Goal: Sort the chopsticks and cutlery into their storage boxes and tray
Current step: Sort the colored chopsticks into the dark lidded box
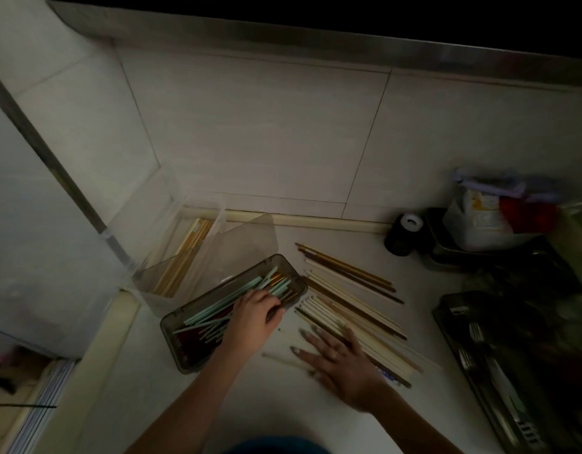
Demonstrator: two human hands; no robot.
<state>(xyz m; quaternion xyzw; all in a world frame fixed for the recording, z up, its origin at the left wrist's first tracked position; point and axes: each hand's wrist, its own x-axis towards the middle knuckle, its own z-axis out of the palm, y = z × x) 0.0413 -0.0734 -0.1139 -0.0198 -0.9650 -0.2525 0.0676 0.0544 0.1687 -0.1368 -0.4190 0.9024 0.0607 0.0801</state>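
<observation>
A dim worktop is seen from above. At near left, a smoky plastic box [233, 309] lies slanted, filled with pale green chopsticks [237, 301] over some dark red ones. The left hand [255, 317] is laid over the box's right end, fingers curled down onto the sticks; whether any are actually gripped cannot be told.

Just right of the box, loose chopsticks [351, 309] in cream, gold and brown are spread in a rough fan on the counter [184, 404]. The right hand [340, 362] is pressed flat on their near ends, fingers spread wide, holding nothing. One pale stick [283, 359] lies apart, near the fingertips.

Farther left, a taller clear box [184, 257] holds wooden chopsticks [184, 257] on end. At far right, a dark cutlery tray [499, 371] with forks is partly seen.

The sticks are judged light, stiff and smooth, so rolling and slipping are likely. They would best be gathered into a bundle and pinched around the middle, with the ends tapped level before being laid lengthwise in a box.
</observation>
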